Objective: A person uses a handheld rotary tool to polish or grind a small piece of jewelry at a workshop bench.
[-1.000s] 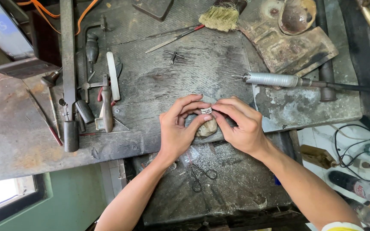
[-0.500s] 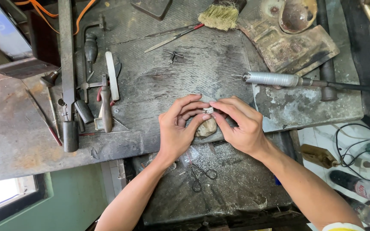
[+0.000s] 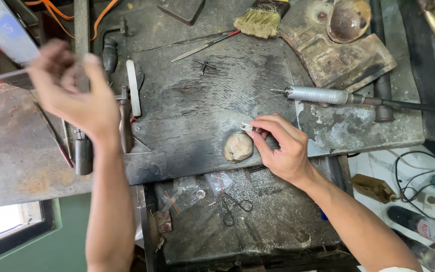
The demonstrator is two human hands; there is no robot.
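The right hand (image 3: 283, 148) pinches a small silver ring-like piece (image 3: 248, 127) between thumb and fingertips, holding it just above a rounded tan lump (image 3: 238, 147) that sits near the front edge of the dark, worn workbench (image 3: 202, 100). The left hand (image 3: 76, 95) is raised over the bench's left side, fingers spread loosely and blurred, so it seems to hold nothing, though the blur makes that uncertain. Below it lie pliers (image 3: 125, 121) and a white file-like tool (image 3: 133, 95). A metal rotary handpiece (image 3: 318, 94) rests just beyond the right hand, and a bristle brush (image 3: 260, 20) lies at the bench's far edge.
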